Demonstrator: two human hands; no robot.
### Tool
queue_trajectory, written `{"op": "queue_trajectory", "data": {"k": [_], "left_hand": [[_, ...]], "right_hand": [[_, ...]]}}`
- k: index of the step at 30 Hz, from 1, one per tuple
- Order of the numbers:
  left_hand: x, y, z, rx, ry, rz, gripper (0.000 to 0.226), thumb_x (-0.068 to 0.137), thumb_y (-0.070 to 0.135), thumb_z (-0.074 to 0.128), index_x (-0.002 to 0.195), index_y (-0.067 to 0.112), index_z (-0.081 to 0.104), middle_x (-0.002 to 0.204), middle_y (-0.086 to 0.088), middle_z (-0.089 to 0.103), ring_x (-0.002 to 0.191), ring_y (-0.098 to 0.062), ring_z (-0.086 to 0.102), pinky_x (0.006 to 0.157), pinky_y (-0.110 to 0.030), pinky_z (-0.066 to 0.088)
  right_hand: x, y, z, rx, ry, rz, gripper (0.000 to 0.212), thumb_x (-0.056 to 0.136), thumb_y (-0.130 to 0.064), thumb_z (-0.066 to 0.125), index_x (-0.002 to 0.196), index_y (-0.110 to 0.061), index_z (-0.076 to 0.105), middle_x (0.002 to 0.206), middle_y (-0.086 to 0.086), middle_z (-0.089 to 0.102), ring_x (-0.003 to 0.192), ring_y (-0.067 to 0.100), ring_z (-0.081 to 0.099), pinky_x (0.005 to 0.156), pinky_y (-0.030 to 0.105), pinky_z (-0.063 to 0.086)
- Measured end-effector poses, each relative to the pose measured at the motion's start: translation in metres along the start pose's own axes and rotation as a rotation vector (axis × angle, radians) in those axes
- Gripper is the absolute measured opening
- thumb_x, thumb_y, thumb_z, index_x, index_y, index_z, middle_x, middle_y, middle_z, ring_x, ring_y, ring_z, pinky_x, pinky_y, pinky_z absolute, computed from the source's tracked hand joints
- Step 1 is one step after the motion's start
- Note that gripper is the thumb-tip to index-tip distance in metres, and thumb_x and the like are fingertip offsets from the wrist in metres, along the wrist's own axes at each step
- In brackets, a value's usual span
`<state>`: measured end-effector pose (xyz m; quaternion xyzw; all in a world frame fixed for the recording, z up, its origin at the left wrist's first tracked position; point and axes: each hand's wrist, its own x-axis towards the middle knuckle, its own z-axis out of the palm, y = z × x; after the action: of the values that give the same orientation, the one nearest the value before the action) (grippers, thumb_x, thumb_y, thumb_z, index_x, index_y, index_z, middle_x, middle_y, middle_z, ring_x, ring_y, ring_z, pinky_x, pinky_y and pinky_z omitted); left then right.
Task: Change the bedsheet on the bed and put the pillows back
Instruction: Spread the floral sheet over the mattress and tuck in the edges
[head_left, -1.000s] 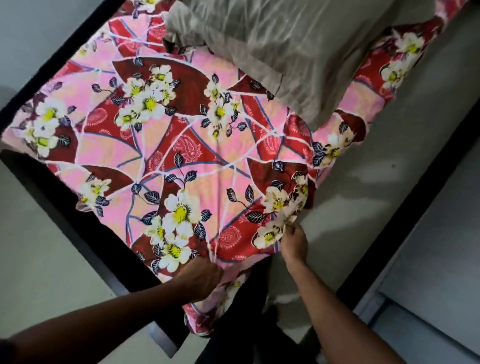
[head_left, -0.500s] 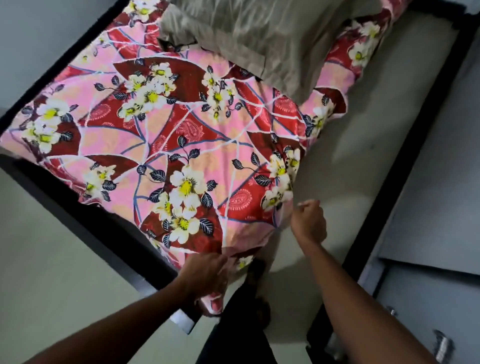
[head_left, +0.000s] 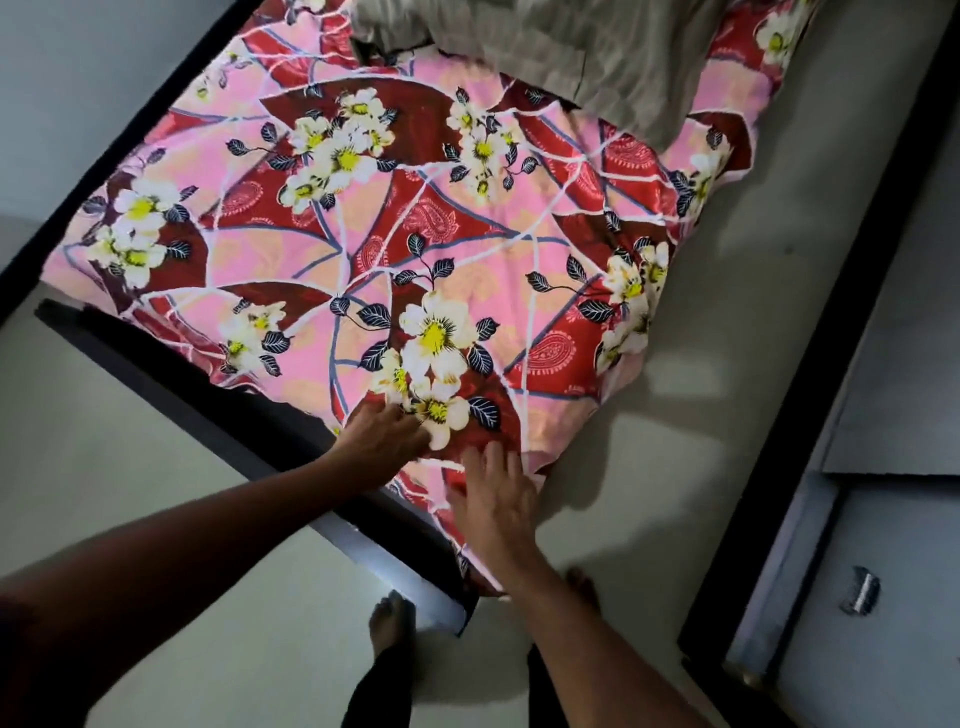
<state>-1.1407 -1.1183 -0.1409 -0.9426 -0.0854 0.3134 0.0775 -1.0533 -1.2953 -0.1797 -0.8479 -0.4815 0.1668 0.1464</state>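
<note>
A pink and red floral bedsheet (head_left: 415, 223) is spread over the mattress, its near corner hanging over the foot of the bed. My left hand (head_left: 382, 441) lies flat on the sheet near that corner, fingers straight. My right hand (head_left: 493, 501) presses flat on the same corner just to the right, fingers spread. A beige pillow (head_left: 587, 47) lies on the sheet at the head end, partly cut off by the frame's top edge.
The black bed frame (head_left: 218, 410) runs along the near left side, ending in a pale corner by my feet (head_left: 392, 623). Pale floor (head_left: 727, 364) lies to the right of the bed. A black-edged wardrobe with a metal handle (head_left: 860, 597) stands far right.
Both hands have let go of the sheet's corner edge and now lie flat on top of it. The corner sits lower over the bed's foot. The view has moved closer.
</note>
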Motion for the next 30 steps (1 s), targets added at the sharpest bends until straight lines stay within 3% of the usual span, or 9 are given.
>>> {"op": "queue_trajectory", "data": {"k": [7, 11, 12, 15, 17, 19, 21, 26, 30], "left_hand": [[-0.001, -0.004, 0.008, 0.001, -0.034, 0.151, 0.021, 0.101, 0.018, 0.049, 0.119, 0.023, 0.061, 0.09, -0.003, 0.067, 0.081, -0.022, 0.066, 0.062, -0.033, 0.051], [-0.009, -0.002, 0.018, -0.011, -0.04, 0.14, 0.023, 0.1, 0.013, 0.051, 0.119, 0.019, 0.061, 0.094, -0.004, 0.067, 0.081, -0.023, 0.067, 0.059, -0.031, 0.049], [-0.01, -0.004, 0.015, 0.005, -0.029, 0.151, 0.022, 0.1, 0.013, 0.05, 0.117, 0.018, 0.062, 0.094, -0.004, 0.067, 0.08, -0.023, 0.067, 0.057, -0.03, 0.045], [-0.013, -0.008, 0.014, 0.101, -0.057, 0.221, 0.021, 0.102, 0.016, 0.046, 0.115, 0.015, 0.062, 0.089, -0.003, 0.066, 0.075, -0.022, 0.061, 0.055, -0.029, 0.035], [-0.015, -0.012, 0.012, 0.172, -0.116, 0.283, 0.022, 0.101, 0.018, 0.047, 0.113, 0.012, 0.065, 0.092, -0.004, 0.067, 0.081, -0.025, 0.063, 0.056, -0.03, 0.038], [-0.011, -0.016, 0.009, 0.08, -0.159, 0.304, 0.021, 0.094, 0.023, 0.054, 0.106, 0.013, 0.068, 0.095, -0.006, 0.069, 0.089, -0.029, 0.067, 0.068, -0.033, 0.051], [-0.006, -0.023, -0.003, -0.121, -0.173, 0.271, 0.026, 0.085, 0.032, 0.055, 0.099, 0.015, 0.069, 0.086, -0.006, 0.069, 0.082, -0.03, 0.067, 0.066, -0.031, 0.052], [0.035, -0.049, -0.034, -0.474, 0.174, 0.167, 0.019, 0.082, 0.039, 0.051, 0.074, 0.022, 0.056, 0.072, 0.007, 0.059, 0.07, -0.02, 0.06, 0.061, -0.027, 0.047], [0.099, -0.065, -0.053, -0.58, 0.55, 0.094, 0.021, 0.081, 0.042, 0.052, 0.088, 0.025, 0.062, 0.084, 0.005, 0.064, 0.082, -0.024, 0.061, 0.065, -0.034, 0.049]], "right_hand": [[0.005, -0.01, -0.004, -0.189, -0.154, -0.086, 0.023, 0.064, -0.009, 0.076, 0.08, -0.018, 0.063, 0.077, 0.003, 0.06, 0.068, 0.023, 0.062, 0.05, 0.033, 0.049], [0.008, -0.027, -0.007, -0.199, -0.128, -0.048, 0.012, 0.07, -0.011, 0.05, 0.064, -0.016, 0.059, 0.059, 0.003, 0.053, 0.045, 0.02, 0.057, 0.038, 0.025, 0.04], [0.011, -0.029, -0.005, -0.204, -0.166, -0.021, 0.006, 0.065, -0.014, 0.06, 0.06, -0.018, 0.06, 0.056, 0.001, 0.053, 0.042, 0.018, 0.056, 0.036, 0.023, 0.038], [0.012, -0.042, -0.007, -0.2, -0.285, 0.135, 0.042, 0.03, -0.013, 0.095, 0.053, -0.018, 0.06, 0.052, -0.001, 0.055, 0.039, 0.014, 0.056, 0.033, 0.021, 0.037], [0.012, -0.051, -0.021, -0.221, -0.338, 0.191, 0.03, 0.051, -0.015, 0.094, 0.068, -0.014, 0.069, 0.068, 0.005, 0.067, 0.058, 0.021, 0.068, 0.048, 0.027, 0.05], [0.016, -0.051, -0.03, -0.171, -0.359, 0.248, 0.014, 0.088, -0.016, 0.067, 0.101, -0.01, 0.07, 0.105, 0.011, 0.071, 0.097, 0.03, 0.069, 0.078, 0.036, 0.053], [0.017, -0.043, -0.032, -0.169, -0.381, 0.256, 0.021, 0.094, -0.022, 0.058, 0.112, -0.012, 0.066, 0.117, 0.011, 0.068, 0.11, 0.032, 0.065, 0.088, 0.038, 0.049], [0.039, -0.013, -0.055, 0.041, -0.232, 0.397, 0.03, 0.09, -0.042, 0.059, 0.097, -0.014, 0.068, 0.098, 0.009, 0.071, 0.094, 0.03, 0.068, 0.072, 0.032, 0.047], [0.095, 0.025, -0.096, 0.182, 0.058, 0.444, 0.02, 0.092, -0.038, 0.06, 0.09, -0.019, 0.065, 0.09, 0.0, 0.069, 0.081, 0.021, 0.063, 0.064, 0.028, 0.038]]}}
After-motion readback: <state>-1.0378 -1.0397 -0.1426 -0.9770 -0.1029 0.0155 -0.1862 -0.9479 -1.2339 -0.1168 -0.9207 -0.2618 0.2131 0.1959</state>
